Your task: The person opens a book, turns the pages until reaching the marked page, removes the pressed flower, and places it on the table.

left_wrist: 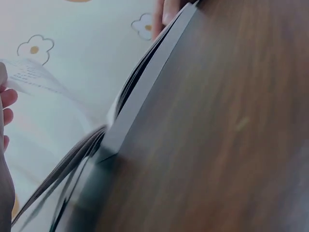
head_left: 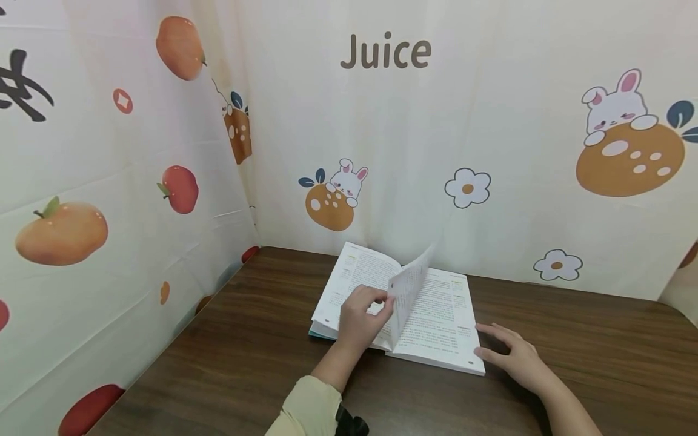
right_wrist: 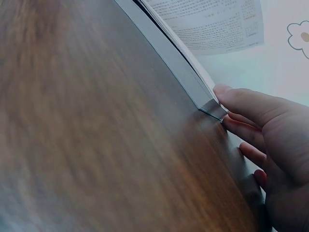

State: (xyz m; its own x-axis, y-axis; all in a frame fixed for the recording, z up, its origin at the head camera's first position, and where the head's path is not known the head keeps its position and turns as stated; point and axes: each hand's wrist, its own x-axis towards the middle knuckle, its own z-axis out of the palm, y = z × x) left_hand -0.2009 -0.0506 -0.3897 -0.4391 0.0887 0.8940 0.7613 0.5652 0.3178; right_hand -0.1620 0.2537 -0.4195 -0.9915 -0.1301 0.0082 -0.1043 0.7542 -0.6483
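Observation:
An open book (head_left: 447, 321) with printed text lies on the brown table, its block of pages seen edge-on in both wrist views. My left hand (head_left: 362, 318) pinches a page (head_left: 410, 284) between thumb and fingers, and that page stands up near the book's middle. Only part of the left hand (left_wrist: 7, 106) shows at the edge of the left wrist view. At the book's right edge is my right hand (head_left: 512, 354), fingers extended. The right wrist view has its thumb and forefinger (right_wrist: 244, 129) against the book's lower corner.
The dark wooden table (head_left: 218, 363) runs around the book. Behind it hangs a pale curtain (head_left: 512, 230) printed with fruit, rabbits and flowers, and another printed sheet (head_left: 125, 242) closes off the left side. The book's far edge lies near the back curtain.

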